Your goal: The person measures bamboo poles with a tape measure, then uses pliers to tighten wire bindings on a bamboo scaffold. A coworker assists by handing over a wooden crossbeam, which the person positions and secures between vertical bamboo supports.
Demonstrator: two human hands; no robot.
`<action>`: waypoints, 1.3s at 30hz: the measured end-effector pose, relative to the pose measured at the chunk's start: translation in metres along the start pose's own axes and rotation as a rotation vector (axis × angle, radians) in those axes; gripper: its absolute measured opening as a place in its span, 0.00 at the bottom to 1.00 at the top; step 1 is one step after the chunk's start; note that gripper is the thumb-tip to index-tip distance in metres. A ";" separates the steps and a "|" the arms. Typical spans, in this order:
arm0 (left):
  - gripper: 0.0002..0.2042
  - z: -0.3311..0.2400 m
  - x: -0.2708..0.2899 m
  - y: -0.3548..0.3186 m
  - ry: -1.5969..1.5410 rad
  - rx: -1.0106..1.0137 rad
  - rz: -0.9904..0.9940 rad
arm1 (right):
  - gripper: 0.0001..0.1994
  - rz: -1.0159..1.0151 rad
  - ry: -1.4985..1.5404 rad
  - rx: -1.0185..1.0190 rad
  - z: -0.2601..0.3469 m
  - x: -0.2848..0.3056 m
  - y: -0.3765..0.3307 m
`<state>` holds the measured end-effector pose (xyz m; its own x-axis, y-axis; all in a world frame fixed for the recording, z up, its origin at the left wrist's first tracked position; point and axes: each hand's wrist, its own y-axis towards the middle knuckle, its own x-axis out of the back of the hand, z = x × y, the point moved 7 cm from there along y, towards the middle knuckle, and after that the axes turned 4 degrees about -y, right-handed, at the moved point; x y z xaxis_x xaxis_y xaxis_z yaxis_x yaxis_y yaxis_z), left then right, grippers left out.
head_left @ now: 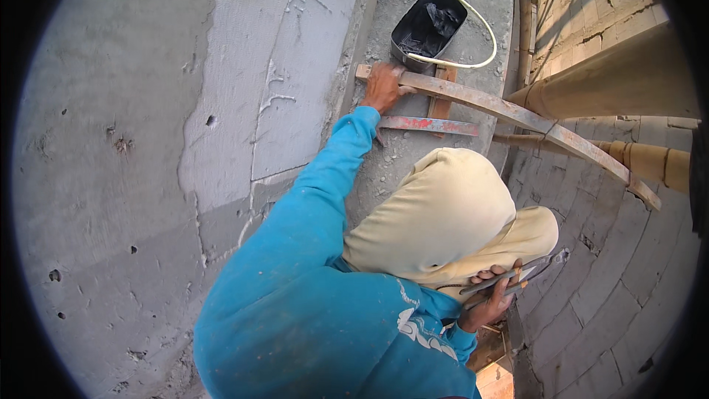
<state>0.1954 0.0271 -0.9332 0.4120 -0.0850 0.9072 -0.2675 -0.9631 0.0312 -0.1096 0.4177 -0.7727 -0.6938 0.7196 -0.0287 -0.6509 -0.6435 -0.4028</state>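
My left hand (384,87) reaches forward along the wall and is closed round the near-wall end of a long wooden batten (509,112). The batten runs off to the right, past the ledge's edge. Low on the right, beside my bent knee, my right hand (490,301) is closed on a grey metal tool (509,281) with two dark bars and a thin end pointing away; its exact kind is unclear. Just beyond my left hand stands a black bucket (428,26) with a pale handle and a crumpled black plastic bag inside. A worn red flat bar (430,125) lies near my left hand.
A partly plastered grey wall (148,140) rises at left. I squat on a narrow, gritty concrete ledge (476,37). Past its right edge are thick bamboo poles (613,77) and a block wall (602,281). A short brown board (441,100) lies beneath the batten.
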 end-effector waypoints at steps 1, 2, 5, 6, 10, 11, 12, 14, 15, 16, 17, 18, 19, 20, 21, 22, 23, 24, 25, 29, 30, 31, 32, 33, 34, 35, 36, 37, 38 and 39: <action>0.25 -0.001 -0.001 0.000 0.009 -0.010 -0.003 | 0.32 0.006 0.019 -0.006 -0.001 -0.001 0.001; 0.25 -0.001 0.000 0.000 -0.008 -0.014 -0.031 | 0.32 0.016 0.042 -0.004 -0.002 -0.002 0.002; 0.25 -0.003 0.001 -0.004 -0.038 -0.011 -0.082 | 0.32 0.031 0.012 0.000 -0.001 -0.003 0.002; 0.25 -0.004 0.001 -0.005 -0.024 -0.010 -0.101 | 0.32 0.023 -0.010 -0.009 -0.002 -0.002 0.001; 0.26 -0.004 -0.001 -0.006 -0.030 0.018 -0.090 | 0.33 0.005 -0.038 -0.012 0.000 -0.002 0.002; 0.26 -0.003 -0.002 -0.006 -0.036 0.024 -0.078 | 0.33 0.002 -0.037 -0.007 0.001 -0.002 0.002; 0.27 -0.003 -0.003 -0.006 -0.036 0.033 -0.067 | 0.33 -0.002 -0.046 -0.014 0.001 -0.002 0.002; 0.28 -0.003 -0.002 -0.007 -0.038 0.033 -0.072 | 0.34 0.007 -0.053 -0.001 0.001 -0.005 0.003; 0.28 -0.004 -0.001 -0.007 -0.041 0.023 -0.085 | 0.34 0.000 -0.047 -0.013 0.000 -0.005 0.003; 0.29 -0.005 0.000 -0.007 -0.039 0.017 -0.089 | 0.34 -0.003 -0.041 -0.015 0.000 -0.006 0.003; 0.29 -0.005 0.000 -0.008 -0.042 0.020 -0.090 | 0.34 -0.007 -0.034 -0.016 0.000 -0.007 0.004; 0.30 -0.005 -0.001 -0.008 -0.042 0.028 -0.080 | 0.34 -0.003 -0.038 -0.015 0.000 -0.008 0.004; 0.30 -0.005 -0.002 -0.008 -0.044 0.027 -0.073 | 0.34 0.001 -0.043 -0.014 0.000 -0.009 0.004; 0.30 -0.004 -0.001 -0.008 -0.045 0.032 -0.075 | 0.34 0.003 -0.045 -0.002 0.002 -0.010 0.005; 0.30 -0.004 -0.001 -0.008 -0.047 0.029 -0.080 | 0.34 0.001 -0.052 -0.010 0.002 -0.010 0.005; 0.30 -0.004 -0.001 -0.008 -0.050 0.026 -0.085 | 0.35 -0.002 -0.055 -0.009 0.002 -0.011 0.005; 0.30 -0.004 -0.001 -0.008 -0.050 0.024 -0.091 | 0.35 -0.006 -0.059 -0.008 0.002 -0.011 0.005; 0.30 -0.004 -0.001 -0.008 -0.049 0.022 -0.097 | 0.35 -0.010 -0.062 -0.009 0.003 -0.012 0.005; 0.30 -0.003 -0.001 -0.008 -0.048 0.022 -0.097 | 0.35 -0.014 -0.066 -0.011 0.003 -0.012 0.005; 0.30 -0.002 -0.002 -0.007 -0.042 0.029 -0.083 | 0.36 -0.019 -0.067 -0.006 0.004 -0.015 0.005; 0.31 -0.002 -0.002 -0.007 -0.043 0.026 -0.087 | 0.36 -0.019 -0.069 -0.003 0.004 -0.016 0.005; 0.31 -0.002 -0.002 -0.007 -0.044 0.023 -0.091 | 0.36 -0.018 -0.071 0.000 0.005 -0.017 0.005; 0.31 -0.002 -0.002 -0.007 -0.044 0.025 -0.088 | 0.36 -0.020 -0.072 0.004 0.005 -0.017 0.005; 0.31 -0.002 -0.002 -0.007 -0.044 0.028 -0.084 | 0.35 -0.019 -0.069 -0.002 0.005 -0.018 0.005; 0.31 -0.002 -0.002 -0.007 -0.042 0.022 -0.091 | 0.35 -0.019 -0.066 -0.008 0.005 -0.018 0.004; 0.31 -0.002 -0.002 -0.007 -0.048 0.023 -0.086 | 0.35 -0.019 -0.062 -0.013 0.005 -0.018 0.004; 0.31 -0.002 -0.002 -0.007 -0.052 0.016 -0.092 | 0.33 -0.018 -0.053 -0.013 0.005 -0.019 0.004; 0.31 -0.002 -0.002 -0.007 -0.050 0.012 -0.091 | 0.31 -0.015 -0.044 -0.014 0.006 -0.019 0.003; 0.31 -0.002 -0.002 -0.007 -0.053 0.010 -0.094 | 0.29 -0.005 -0.029 -0.006 0.007 -0.020 0.002; 0.31 -0.002 -0.002 -0.007 -0.051 0.011 -0.092 | 0.28 -0.016 -0.033 -0.011 0.007 -0.020 0.001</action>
<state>0.1947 0.0344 -0.9348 0.4785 -0.0086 0.8780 -0.2167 -0.9702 0.1086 -0.0986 0.4004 -0.7665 -0.6933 0.7207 0.0081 -0.6588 -0.6291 -0.4126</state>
